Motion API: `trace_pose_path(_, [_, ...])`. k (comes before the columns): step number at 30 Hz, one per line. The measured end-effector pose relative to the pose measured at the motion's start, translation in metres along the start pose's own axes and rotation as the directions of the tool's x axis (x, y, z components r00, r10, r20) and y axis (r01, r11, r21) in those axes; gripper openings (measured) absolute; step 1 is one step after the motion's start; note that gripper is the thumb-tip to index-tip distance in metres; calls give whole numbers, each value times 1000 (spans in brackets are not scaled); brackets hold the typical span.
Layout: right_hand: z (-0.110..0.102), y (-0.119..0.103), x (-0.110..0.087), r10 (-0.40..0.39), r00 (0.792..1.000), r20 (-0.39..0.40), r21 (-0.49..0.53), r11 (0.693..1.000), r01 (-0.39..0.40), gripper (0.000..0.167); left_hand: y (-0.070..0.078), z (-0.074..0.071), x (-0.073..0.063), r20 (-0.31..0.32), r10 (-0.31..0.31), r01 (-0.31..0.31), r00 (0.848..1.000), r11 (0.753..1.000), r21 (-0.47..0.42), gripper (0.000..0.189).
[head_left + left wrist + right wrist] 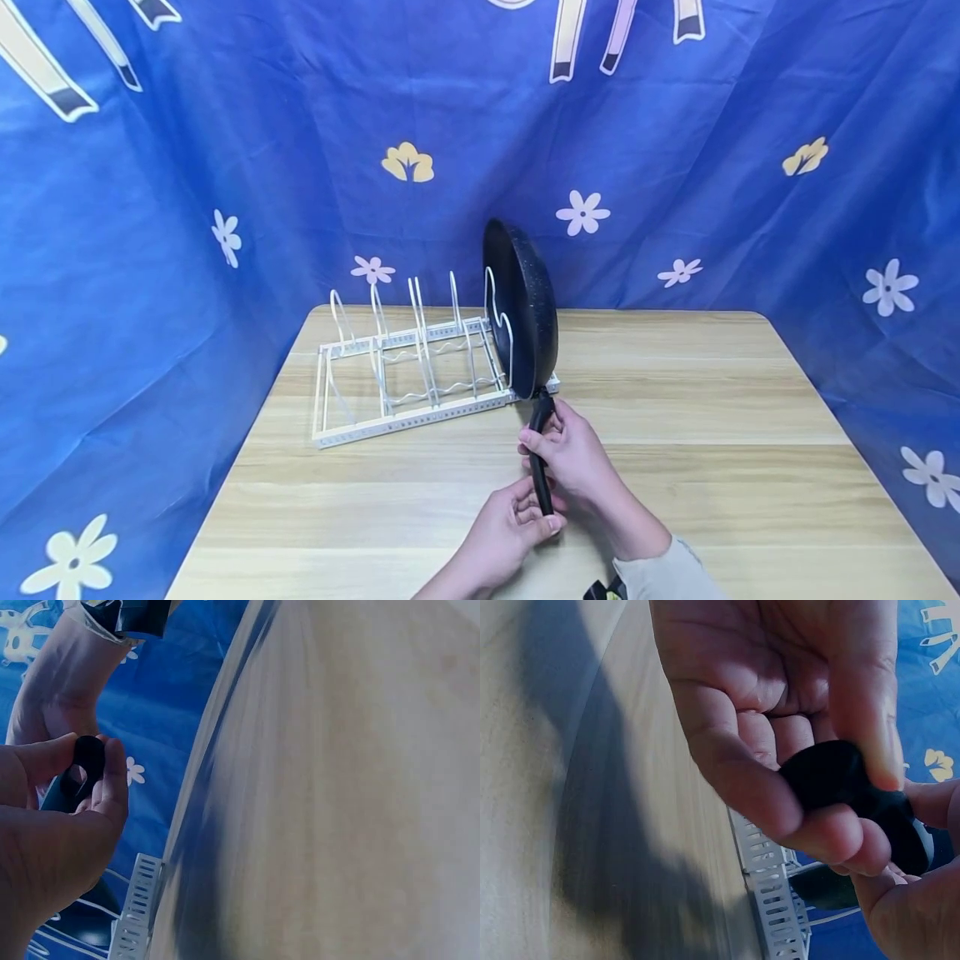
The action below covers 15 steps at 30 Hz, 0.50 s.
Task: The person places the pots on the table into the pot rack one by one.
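Note:
A black frying pan (pixel 528 308) stands on its edge at the right end of a white wire pan rack (pixel 416 412), its rim against the last wire divider. Its black handle (pixel 541 479) points down toward the front of the table. My right hand (pixel 573 450) grips the handle close to the pan, thumb on top. At the handle's far end my left hand (pixel 510 529) pinches it between thumb and fingers. The left wrist view shows the hole in the handle end (pixel 89 756) between the left hand's thumb and fingers (pixel 114 780).
The rack's other wire dividers (pixel 423 342) stand upright to the left of the pan. A wooden table (pixel 712 450) carries it all. Blue patterned cloth (pixel 450 108) hangs behind and at both sides. A black strap (pixel 596 592) lies by the right sleeve.

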State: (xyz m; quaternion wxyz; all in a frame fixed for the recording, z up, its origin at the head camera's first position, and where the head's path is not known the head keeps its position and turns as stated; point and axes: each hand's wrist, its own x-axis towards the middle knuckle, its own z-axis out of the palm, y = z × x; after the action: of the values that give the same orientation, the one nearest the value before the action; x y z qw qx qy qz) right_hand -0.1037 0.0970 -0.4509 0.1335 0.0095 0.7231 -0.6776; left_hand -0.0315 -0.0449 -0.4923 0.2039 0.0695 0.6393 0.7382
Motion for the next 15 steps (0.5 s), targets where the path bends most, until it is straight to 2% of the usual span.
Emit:
trace_pose_path(7, [1, 3, 8, -8, 1000, -4, -42, 999, 8, 48, -1, -3, 7, -21, -37, 37, 999, 999, -17, 35])
trace_pose_path(12, [3, 7, 15, 11, 1000, -2, -1, 1000, -11, 51, -2, -4, 12, -34, -60, 59, 998, 998, -34, 37])
trace_pose_path(15, [3, 9, 18, 29, 1000, 1, 31, 999, -29, 51, -3, -4, 14, -46, -63, 63, 997, 998, -10, 35])
